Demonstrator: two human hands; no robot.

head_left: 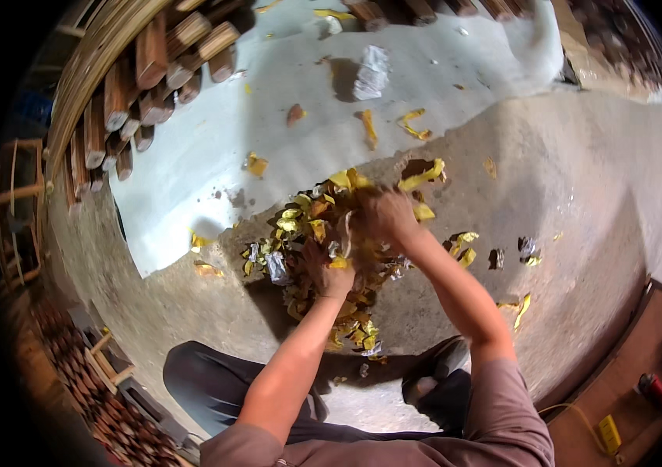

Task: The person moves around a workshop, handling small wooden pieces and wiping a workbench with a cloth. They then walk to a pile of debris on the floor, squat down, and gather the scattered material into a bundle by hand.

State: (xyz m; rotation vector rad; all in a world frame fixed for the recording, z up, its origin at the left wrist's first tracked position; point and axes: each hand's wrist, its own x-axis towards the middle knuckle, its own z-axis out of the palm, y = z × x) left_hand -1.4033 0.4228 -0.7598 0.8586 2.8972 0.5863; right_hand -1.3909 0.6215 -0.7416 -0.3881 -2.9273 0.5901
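A heap of crumpled yellow, brown and silvery scraps (362,331) lies on the floor in front of my feet. My left hand (323,268) reaches into its middle, its fingers hidden among the pieces. Just beyond and to the right, my right hand (389,214) is over the far part of the heap, smeared by motion. What either hand holds, if anything, does not show. Beside my left hand sits a silvery crumpled piece (276,267). A longer yellow strip (422,176) lies right of my right hand.
A pale sheet (183,194) covers the floor ahead, with a crumpled silvery wad (371,72) and yellow strips on it. Stacked wooden posts (150,54) stand at the far left. A brown board (626,373) at the right carries a yellow object (609,434) and a red one (654,391).
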